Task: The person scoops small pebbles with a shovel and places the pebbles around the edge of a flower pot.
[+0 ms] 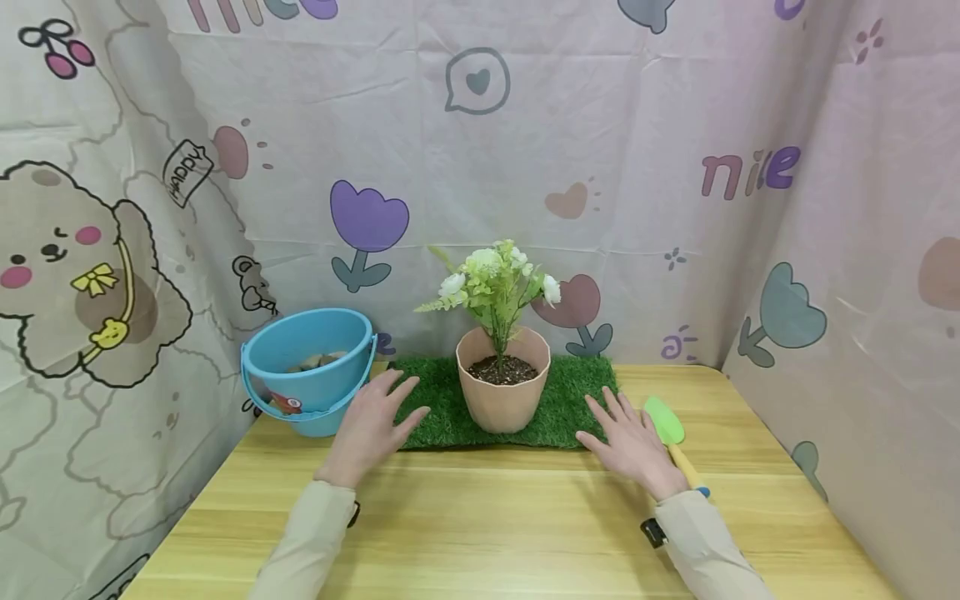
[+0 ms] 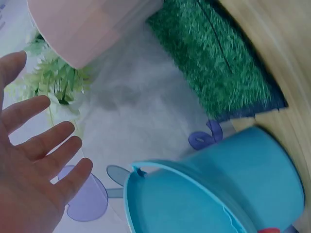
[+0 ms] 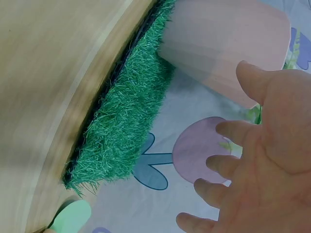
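Observation:
A pink flower pot [image 1: 501,407] with dark soil [image 1: 504,369] and a leafy plant with white flowers [image 1: 495,287] stands on a green artificial grass mat [image 1: 573,400]. My left hand [image 1: 372,427] is spread beside the mat's left end, just right of a light blue bucket [image 1: 311,379]; nothing is in its fingers. On the other side, my right hand [image 1: 630,437] has its fingers spread at the mat's right end, holding nothing. Next to it lies a toy shovel [image 1: 664,419] with a green blade and yellow handle. Both palms show bare in the wrist views.
The bucket, its handle hanging down at the front, holds some brownish pieces [image 1: 318,361]. A wooden table [image 1: 480,533] carries everything. Printed cloth [image 1: 480,167] hangs behind and along both sides.

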`<state>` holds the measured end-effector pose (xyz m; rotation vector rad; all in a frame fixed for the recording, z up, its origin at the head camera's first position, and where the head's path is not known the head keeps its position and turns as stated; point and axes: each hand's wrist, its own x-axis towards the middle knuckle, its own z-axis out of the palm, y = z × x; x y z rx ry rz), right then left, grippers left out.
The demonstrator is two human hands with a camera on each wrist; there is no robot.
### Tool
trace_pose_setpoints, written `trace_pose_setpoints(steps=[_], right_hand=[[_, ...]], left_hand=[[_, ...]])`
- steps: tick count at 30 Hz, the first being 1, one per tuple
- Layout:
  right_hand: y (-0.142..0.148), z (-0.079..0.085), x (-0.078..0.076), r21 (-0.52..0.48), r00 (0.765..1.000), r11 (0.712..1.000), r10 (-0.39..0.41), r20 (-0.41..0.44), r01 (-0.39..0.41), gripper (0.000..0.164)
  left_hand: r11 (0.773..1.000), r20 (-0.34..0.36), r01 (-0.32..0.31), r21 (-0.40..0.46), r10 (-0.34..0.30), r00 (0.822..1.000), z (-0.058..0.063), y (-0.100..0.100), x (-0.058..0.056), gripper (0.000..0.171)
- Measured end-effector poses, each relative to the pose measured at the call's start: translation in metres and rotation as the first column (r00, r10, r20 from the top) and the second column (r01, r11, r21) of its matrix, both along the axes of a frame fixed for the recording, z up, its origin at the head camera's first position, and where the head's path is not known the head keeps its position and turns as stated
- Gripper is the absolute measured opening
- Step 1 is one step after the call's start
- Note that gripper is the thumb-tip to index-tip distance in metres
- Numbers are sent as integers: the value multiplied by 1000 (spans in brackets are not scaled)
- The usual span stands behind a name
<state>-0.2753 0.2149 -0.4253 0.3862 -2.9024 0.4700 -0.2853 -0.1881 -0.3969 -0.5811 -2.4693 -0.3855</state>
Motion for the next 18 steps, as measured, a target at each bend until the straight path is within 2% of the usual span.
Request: trace_pose_setpoints(steps=[11, 14, 18], right_hand=[[1, -5, -4, -2, 1000, 1000, -1, -29, 1, 70], [1, -6, -5, -2, 999, 1000, 0, -45, 0, 69], [0, -8, -6, 3, 998, 1000, 6, -57, -6, 66]], left_hand=[[1000, -116, -12, 10, 13, 993, 7, -31, -11, 47], [999, -160, -41, 33, 45, 986, 9, -40, -14, 45], [992, -228, -102, 76, 117, 967, 10, -54, -20, 43]])
